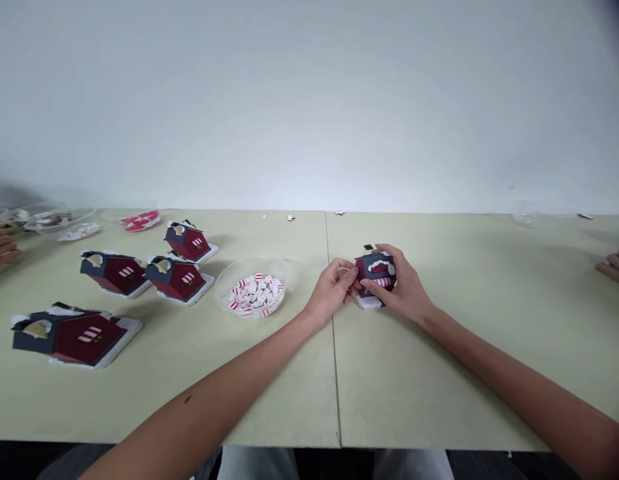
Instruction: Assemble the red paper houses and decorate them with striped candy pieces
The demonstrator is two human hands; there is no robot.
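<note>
A small model house point(372, 300) with dark red walls, a dark grey roof and white trim stands on the table in front of me. My right hand point(404, 283) wraps round its right side, with the thumb at the front by a red-and-white striped awning point(382, 283). At the left wall, my left hand point(333, 287) has its fingers pinched together against the house. Whether a small part sits in that pinch is hidden. Left of my left hand, a clear plastic bowl point(224, 303) holds many small white and red-striped pieces.
Several similar model houses stand on the left, such as one near the front point(84, 337). Behind them are bags and tubs of parts, including pink pieces point(140, 221). Small scraps point(290, 218) lie along the wall. Other people's hands point(2, 250) show at both edges.
</note>
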